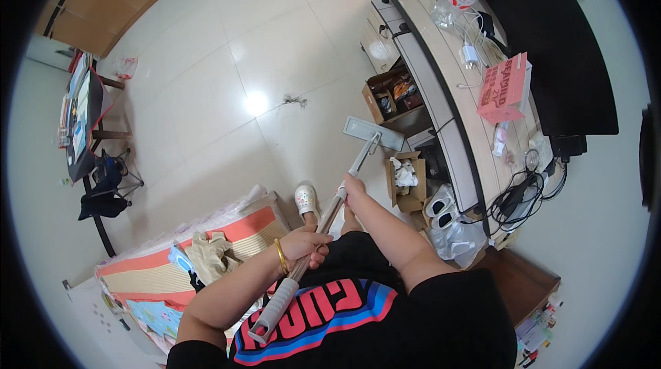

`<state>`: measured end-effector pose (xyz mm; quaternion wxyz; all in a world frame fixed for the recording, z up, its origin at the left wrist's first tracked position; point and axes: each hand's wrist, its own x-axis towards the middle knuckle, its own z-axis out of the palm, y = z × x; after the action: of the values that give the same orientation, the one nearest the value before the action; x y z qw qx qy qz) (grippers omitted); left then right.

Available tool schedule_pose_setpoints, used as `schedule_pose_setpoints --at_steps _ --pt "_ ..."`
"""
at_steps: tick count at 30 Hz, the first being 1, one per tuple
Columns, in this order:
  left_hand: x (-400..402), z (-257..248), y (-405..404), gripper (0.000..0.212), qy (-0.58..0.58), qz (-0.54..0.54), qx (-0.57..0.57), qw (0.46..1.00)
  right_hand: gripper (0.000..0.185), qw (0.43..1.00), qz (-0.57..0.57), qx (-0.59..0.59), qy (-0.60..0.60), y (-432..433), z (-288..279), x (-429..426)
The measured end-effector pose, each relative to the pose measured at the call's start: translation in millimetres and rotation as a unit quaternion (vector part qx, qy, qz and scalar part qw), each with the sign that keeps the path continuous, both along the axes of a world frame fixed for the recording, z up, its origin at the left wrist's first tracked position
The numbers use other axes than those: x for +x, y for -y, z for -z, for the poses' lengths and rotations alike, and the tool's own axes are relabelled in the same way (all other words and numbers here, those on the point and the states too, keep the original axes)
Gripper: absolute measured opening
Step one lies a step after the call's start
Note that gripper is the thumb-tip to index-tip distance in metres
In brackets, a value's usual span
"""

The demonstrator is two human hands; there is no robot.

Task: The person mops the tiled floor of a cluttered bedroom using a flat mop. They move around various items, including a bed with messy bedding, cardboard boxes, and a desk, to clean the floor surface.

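Observation:
A flat mop with a long metal pole [329,217] runs diagonally from my chest to the floor. My left hand [305,249], with a gold bangle at the wrist, is closed round the pole just above the grey plastic grip. Farther down, my right hand [353,188] holds the pole near its grey joint. The rectangular mop head [374,133] lies on the tiled floor by the desk, between two cardboard boxes. A dark clump of hair or dirt [295,101] is on the tiles to the left of the mop head.
On the right stands a long desk [434,59] with a monitor, bottle and cables. Beneath it are an open box of packets [393,94], a box of crumpled paper [406,178] and white shoes [442,207]. A bed [155,278] is at lower left, a small table [93,111] beyond.

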<state>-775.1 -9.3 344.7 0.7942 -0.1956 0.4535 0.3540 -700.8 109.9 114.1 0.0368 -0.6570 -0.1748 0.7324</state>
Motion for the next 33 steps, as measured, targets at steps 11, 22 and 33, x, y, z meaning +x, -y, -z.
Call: schedule_pose_setpoints --at_steps 11,22,33 --pt "-81 -42 102 0.007 0.105 -0.147 -0.061 0.982 0.022 0.99 -0.074 -0.118 0.003 122 -8 -91" --pt "-80 -37 75 0.03 0.146 -0.181 -0.032 0.972 0.023 0.999 -0.015 0.029 0.011 62 -37 -52" --pt "-107 -72 71 0.056 0.057 0.038 0.062 0.996 0.03 0.959 -0.05 0.179 0.213 7 5 -48"
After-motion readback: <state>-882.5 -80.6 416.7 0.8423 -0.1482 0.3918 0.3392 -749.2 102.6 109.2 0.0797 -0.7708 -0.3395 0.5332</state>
